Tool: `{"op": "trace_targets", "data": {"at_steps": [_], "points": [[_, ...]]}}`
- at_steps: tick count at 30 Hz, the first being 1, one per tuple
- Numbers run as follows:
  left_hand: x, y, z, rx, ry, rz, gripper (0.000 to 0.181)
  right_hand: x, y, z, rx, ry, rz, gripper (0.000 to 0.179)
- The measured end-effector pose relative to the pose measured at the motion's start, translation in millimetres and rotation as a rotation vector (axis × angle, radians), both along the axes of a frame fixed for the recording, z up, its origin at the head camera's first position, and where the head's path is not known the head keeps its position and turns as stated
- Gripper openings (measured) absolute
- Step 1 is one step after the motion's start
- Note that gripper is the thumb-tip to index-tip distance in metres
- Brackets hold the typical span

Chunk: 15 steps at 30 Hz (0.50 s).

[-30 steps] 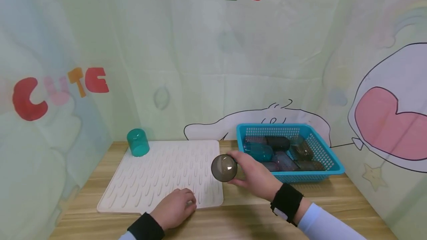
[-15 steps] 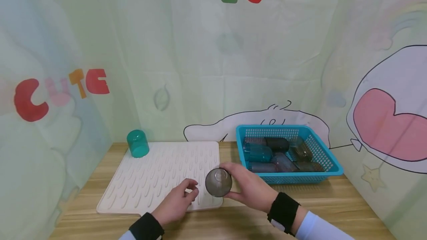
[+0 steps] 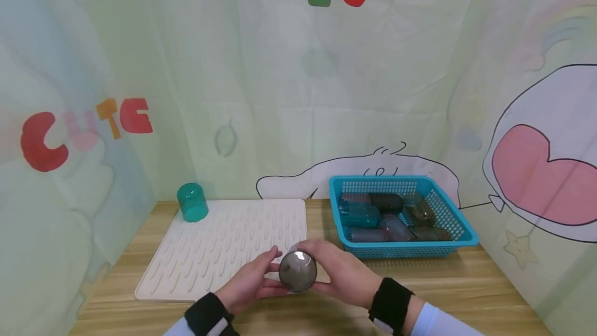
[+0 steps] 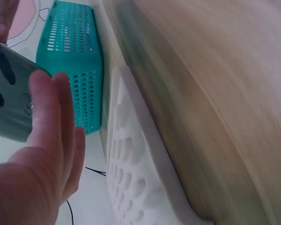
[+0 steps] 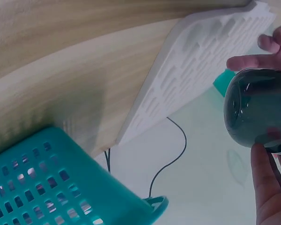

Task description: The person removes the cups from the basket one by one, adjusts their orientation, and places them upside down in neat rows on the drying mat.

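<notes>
A smoky grey see-through cup [image 3: 297,272] is held up over the front right corner of the white ridged mat [image 3: 224,248], one round end facing the head camera. My right hand [image 3: 347,274] grips it from the right, thumb and fingers round its side. On the other side, my left hand [image 3: 252,280] has its thumb and fingers spread at the cup's left side. In the left wrist view, the fairly straight left fingers [image 4: 49,108] overlap the cup wall [image 4: 11,98]. A teal cup [image 3: 192,202] stands upside down at the mat's back left corner.
A blue perforated basket [image 3: 415,246] stands to the right of the mat, with several cups lying in it, among them a teal one [image 3: 360,214] and a black one [image 3: 387,202]. Behind the wooden table [image 3: 448,294] hangs a printed cloth [image 3: 280,108].
My right hand has brought the grey cup leftward and nearer to me, and its round end has turned. The left hand has risen from the mat's front edge to the cup.
</notes>
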<state>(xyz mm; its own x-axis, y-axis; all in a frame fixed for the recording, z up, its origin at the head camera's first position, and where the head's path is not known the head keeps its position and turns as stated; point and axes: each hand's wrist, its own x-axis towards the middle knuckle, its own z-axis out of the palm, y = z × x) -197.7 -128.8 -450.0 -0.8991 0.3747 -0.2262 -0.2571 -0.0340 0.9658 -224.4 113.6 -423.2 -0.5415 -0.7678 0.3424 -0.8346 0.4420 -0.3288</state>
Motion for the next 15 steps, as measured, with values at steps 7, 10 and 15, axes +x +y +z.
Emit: {"op": "trace_targets", "data": {"at_steps": [7, 10, 15], "points": [[1.4, 5.4, 2.9, 0.05, -0.069, -0.019, 0.076, 7.5, -3.0, -5.2, 0.036, 0.09, 0.033, 0.079], [2.6, 7.2, 2.1, 0.055, -0.081, -0.011, 0.073, 8.8, -3.6, -7.8, 0.033, 0.135, 0.053, 0.076], [4.9, 8.2, -0.2, 0.09, -0.063, -0.071, 0.072, 9.8, -5.0, -9.1, 0.031, 0.167, 0.067, 0.075]]}}
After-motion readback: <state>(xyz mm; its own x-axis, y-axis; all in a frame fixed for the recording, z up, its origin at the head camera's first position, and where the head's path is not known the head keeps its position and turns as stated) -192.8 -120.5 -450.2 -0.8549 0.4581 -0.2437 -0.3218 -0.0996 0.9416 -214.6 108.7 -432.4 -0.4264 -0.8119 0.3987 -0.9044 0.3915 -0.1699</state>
